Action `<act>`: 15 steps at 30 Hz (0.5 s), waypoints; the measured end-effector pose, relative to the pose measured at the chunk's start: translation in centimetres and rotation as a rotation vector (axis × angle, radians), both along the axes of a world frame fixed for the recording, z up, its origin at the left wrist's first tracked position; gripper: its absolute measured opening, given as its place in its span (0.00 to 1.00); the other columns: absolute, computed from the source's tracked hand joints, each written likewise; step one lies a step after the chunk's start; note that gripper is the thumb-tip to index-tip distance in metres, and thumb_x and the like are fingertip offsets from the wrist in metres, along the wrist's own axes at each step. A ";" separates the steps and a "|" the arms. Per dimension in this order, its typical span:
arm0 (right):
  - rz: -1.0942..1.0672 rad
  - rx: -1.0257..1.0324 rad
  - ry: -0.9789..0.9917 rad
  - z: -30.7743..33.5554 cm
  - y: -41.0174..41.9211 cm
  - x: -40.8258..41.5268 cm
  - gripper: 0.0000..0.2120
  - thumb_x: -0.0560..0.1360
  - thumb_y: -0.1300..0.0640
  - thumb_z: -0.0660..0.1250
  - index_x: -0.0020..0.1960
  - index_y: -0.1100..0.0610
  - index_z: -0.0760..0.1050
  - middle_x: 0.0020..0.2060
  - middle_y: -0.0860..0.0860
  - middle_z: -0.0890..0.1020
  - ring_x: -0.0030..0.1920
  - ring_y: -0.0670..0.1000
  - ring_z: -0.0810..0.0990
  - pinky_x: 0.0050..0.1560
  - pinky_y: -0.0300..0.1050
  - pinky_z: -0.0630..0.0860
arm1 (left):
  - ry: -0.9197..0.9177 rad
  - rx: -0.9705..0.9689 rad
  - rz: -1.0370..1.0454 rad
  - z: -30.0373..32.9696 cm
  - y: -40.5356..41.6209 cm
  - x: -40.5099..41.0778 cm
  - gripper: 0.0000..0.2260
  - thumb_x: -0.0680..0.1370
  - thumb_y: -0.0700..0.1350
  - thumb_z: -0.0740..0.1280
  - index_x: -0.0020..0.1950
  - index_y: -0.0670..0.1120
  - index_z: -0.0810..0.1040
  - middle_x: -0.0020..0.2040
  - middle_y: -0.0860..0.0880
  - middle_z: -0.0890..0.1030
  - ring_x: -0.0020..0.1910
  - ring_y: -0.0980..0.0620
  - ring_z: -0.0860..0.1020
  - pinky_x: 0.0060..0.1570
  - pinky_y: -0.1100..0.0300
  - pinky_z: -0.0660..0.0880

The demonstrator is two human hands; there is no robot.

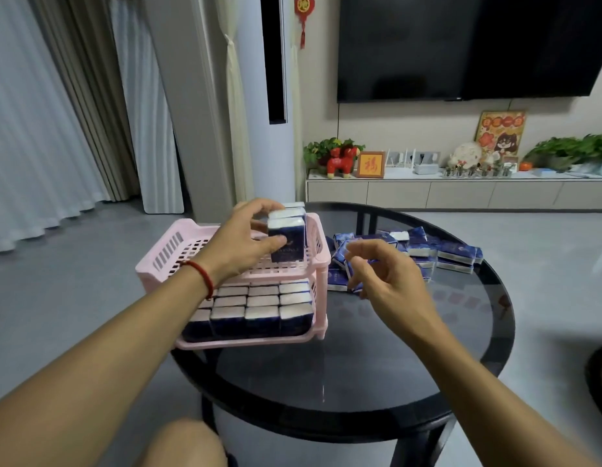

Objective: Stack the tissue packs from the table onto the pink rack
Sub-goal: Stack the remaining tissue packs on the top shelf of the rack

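Black glass table (377, 348) carries pink rack (164, 254); lower tier full. Left hand (238, 244) clamps upright tissue pack (286, 239) on top tier. Right hand (387, 274), fingers apart and empty, hovers right of that grip, before loose packs (454, 254). Risk: releasing early topples the row.

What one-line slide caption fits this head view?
Left hand sets a dark-blue tissue pack upright on the two-tier pink plastic rack; right hand hovers open.
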State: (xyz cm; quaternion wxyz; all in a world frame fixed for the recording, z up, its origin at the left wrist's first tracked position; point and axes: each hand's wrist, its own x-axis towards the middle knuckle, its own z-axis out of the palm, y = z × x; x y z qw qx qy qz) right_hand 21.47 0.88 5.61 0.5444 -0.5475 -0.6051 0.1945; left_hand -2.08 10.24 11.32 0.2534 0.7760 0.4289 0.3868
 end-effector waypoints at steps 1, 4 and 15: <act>-0.013 -0.008 -0.009 -0.2 0.3 0.1 0.08 0.82 0.55 0.66 0.59 0.48 0.80 0.49 0.41 0.84 0.42 0.48 0.85 0.44 0.53 0.84 | 0.001 0.004 -0.002 -0.2 0.3 0.2 0.18 0.77 0.38 0.74 0.63 0.54 0.78 0.66 0.49 0.72 0.56 0.61 0.78 0.54 0.64 0.79; -0.037 -0.035 -0.008 -0.6 0.9 0.4 0.08 0.82 0.56 0.66 0.57 0.47 0.80 0.49 0.41 0.84 0.42 0.47 0.85 0.45 0.53 0.84 | 0.014 0.008 0.008 -0.7 0.9 0.7 0.20 0.77 0.38 0.74 0.65 0.54 0.77 0.67 0.50 0.69 0.55 0.61 0.78 0.54 0.69 0.78; -0.076 -0.089 -0.022 -1.6 1.8 1.2 0.07 0.82 0.55 0.65 0.56 0.47 0.80 0.44 0.43 0.85 0.39 0.44 0.85 0.44 0.53 0.84 | 0.283 0.036 0.061 -0.7 1.9 1.4 0.45 0.72 0.42 0.79 0.82 0.57 0.58 0.74 0.49 0.66 0.66 0.48 0.74 0.68 0.54 0.75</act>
